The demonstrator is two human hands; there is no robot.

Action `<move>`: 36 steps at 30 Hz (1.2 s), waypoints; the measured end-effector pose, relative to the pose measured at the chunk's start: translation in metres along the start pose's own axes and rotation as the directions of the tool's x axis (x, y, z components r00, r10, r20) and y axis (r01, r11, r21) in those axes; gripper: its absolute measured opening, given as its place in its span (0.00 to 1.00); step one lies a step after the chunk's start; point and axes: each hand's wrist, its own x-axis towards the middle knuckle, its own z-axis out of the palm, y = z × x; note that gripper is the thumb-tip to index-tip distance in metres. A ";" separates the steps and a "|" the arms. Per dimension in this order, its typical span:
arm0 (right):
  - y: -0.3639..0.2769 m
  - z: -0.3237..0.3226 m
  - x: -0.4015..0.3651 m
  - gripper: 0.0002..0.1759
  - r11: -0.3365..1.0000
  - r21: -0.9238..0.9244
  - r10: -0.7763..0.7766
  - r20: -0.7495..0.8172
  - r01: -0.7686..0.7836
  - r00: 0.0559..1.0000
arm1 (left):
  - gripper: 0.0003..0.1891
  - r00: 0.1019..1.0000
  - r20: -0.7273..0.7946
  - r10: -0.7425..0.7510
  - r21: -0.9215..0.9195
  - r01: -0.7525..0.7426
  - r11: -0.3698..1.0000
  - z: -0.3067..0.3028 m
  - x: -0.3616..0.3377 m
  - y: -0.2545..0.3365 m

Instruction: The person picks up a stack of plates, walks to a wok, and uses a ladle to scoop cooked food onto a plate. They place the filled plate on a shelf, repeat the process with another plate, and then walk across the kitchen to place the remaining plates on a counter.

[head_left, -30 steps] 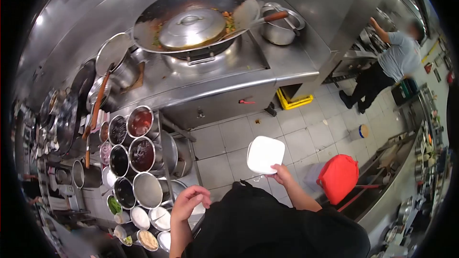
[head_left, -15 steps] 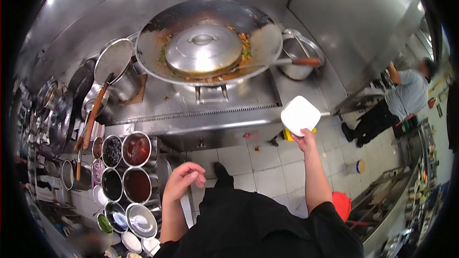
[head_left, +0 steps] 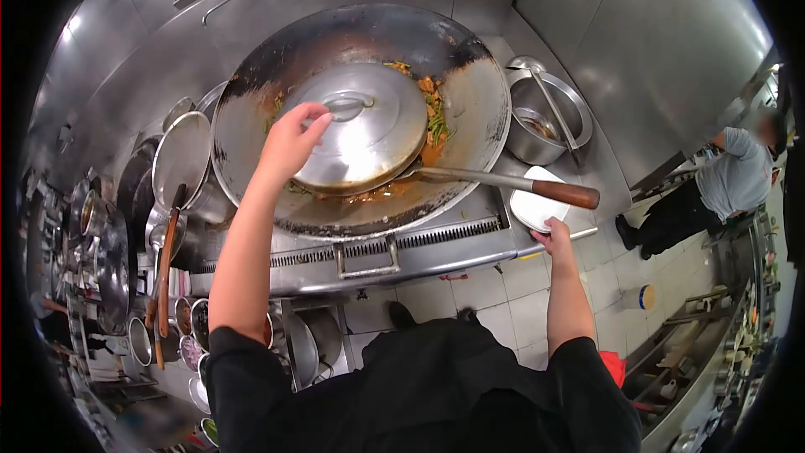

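My left hand is over the left part of a domed metal lid, close to its loop handle. Its fingers are slightly apart and hold nothing. The lid lies inside a large wok, with sauce, green pieces and browned food showing round its edge. A long utensil with a wooden handle rests across the wok's right rim, its far end at the lid's edge. My right hand grips a white square dish by its near side, partly below that handle.
Right of the wok stands a metal pot with a ladle across it. Strainers, pans and wooden-handled tools crowd the left. Containers sit at lower left. Another person stands at far right.
My left hand has moved up and forward from the lower left to the lid. My body and view are closer to the wok. The dish is now beside the utensil's handle.
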 end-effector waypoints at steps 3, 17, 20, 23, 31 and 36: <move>-0.008 0.007 0.001 0.22 0.995 -0.080 -0.057 -0.044 0.053 0.997 | 0.18 0.925 -0.071 0.373 0.539 -0.279 0.795 0.031 0.075 -0.054; 0.046 -0.182 -0.067 0.28 0.983 0.014 -0.166 -0.370 0.184 0.914 | 0.12 0.972 0.096 0.214 0.734 -0.214 0.645 -0.003 0.200 -0.091; 0.099 -0.246 -0.079 0.26 0.995 0.015 -0.074 -0.525 0.096 0.848 | 0.12 0.991 -0.102 0.082 0.447 -0.028 0.894 -0.067 0.188 -0.023; 0.178 -0.322 -0.079 0.23 0.998 0.044 0.067 -0.482 -0.053 0.874 | 0.13 0.964 -0.231 0.130 0.436 -0.018 0.900 -0.132 0.202 0.001; 0.243 -0.296 -0.092 0.21 0.826 -0.303 0.390 -0.300 -0.475 0.871 | 0.15 0.947 -0.215 0.240 0.601 -0.065 0.797 -0.155 0.182 0.078; 0.218 -0.269 -0.046 0.17 0.798 -0.352 0.439 -0.215 -0.488 0.873 | 0.16 0.943 -0.039 0.330 0.761 -0.186 0.622 -0.076 0.190 0.078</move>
